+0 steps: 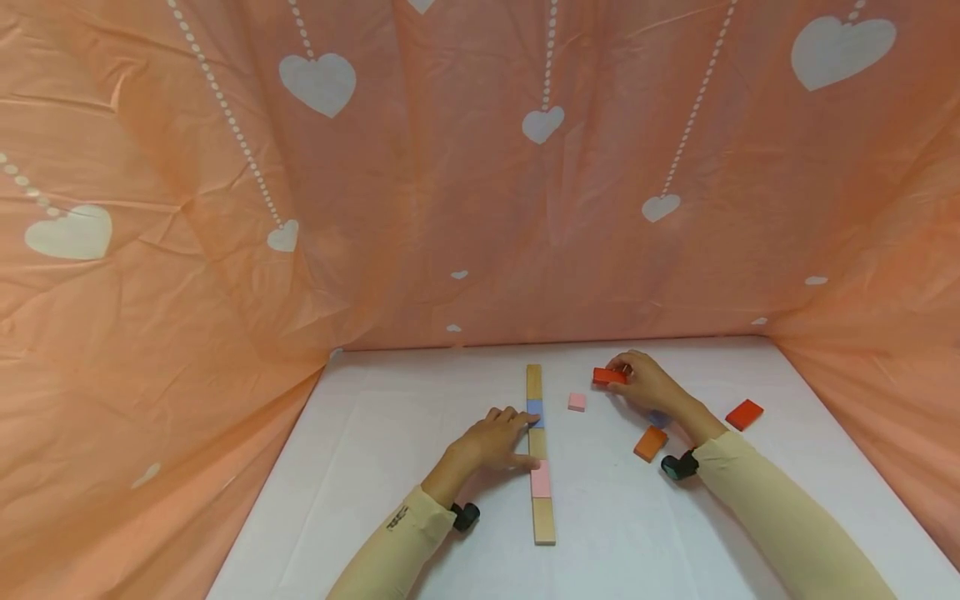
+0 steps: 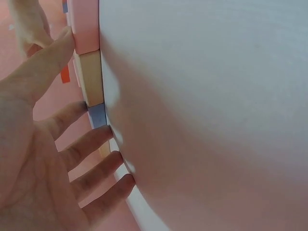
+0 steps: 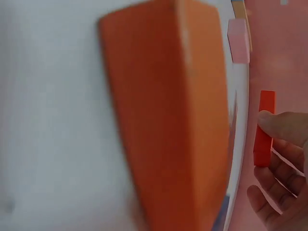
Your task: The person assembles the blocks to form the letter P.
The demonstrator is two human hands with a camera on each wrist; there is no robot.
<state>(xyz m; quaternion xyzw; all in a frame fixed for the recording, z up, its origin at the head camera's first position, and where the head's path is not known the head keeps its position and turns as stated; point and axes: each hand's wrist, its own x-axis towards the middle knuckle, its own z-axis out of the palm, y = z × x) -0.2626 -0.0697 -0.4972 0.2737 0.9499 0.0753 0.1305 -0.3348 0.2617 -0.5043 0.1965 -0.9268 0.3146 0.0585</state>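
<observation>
1. The left hand (image 1: 495,439) lies at the left side of the row of blocks (image 1: 537,444), fingers spread and nearly straight, gripping nothing. Its thumb tip meets the row around the pink block (image 1: 540,481), and its forefinger tip meets the blue block (image 1: 535,412).
2. The right hand (image 1: 647,382) is to the right of the row, towards its far end. Thumb and fingers are partly closed, pinching a red block (image 1: 604,376) by its sides.
3. That red block sits right of the row's far end, well apart from it. Whether it is wholly off the worktop (image 1: 405,387) is hard to judge from these angles.
4. Also right of the row are a small pink block (image 1: 577,402), the nearest of the loose pieces; an orange block (image 1: 650,444); a second blue block (image 1: 659,418), partly hidden by the right arm; and a second red block (image 1: 745,414), farthest out.
5. For good handling, the left hand should press only lightly, since a sideways push would likely break the row's line. The right hand does best with a firm, level pinch, lifted enough to pass over the small pink block, and a wrist clear of the orange block.
</observation>
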